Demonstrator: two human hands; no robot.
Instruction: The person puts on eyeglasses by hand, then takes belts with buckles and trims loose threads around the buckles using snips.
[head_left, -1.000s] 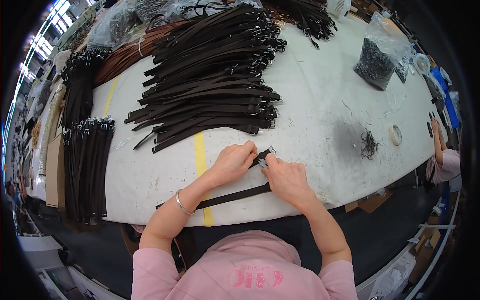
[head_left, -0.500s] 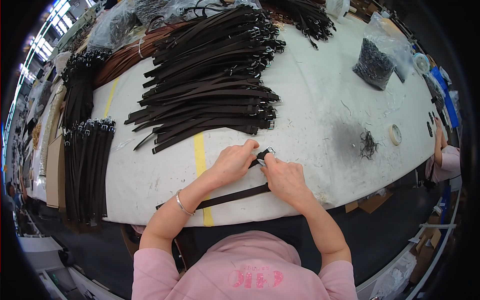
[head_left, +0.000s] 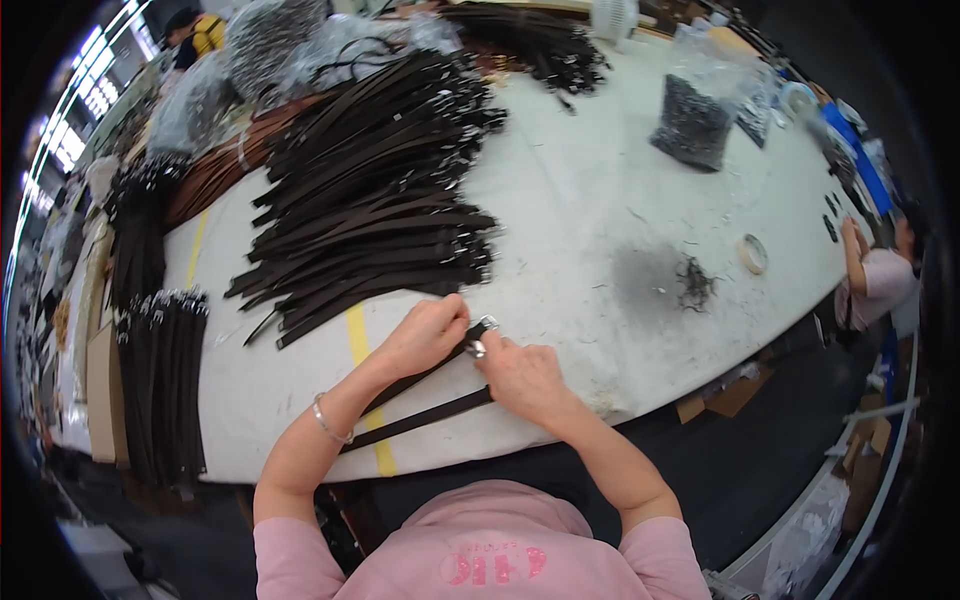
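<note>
Right grip [head_left: 523, 378] holds tool [head_left: 475, 349] (silvery).

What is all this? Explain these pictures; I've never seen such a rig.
No machine here: a person works with two bare hands. Every picture comes from one camera on that person's head, looking forward and down. The left hand holds a flat, dark strap with a silvery buckle; the right hand, near the buckle, holds a small silvery metal object, too blurred to name. Another dark strap lies closer to the person. On the white table lie a heap of dark brown buckled straps, a beige tape roll and a clear plastic bag of small dark pieces.
</note>
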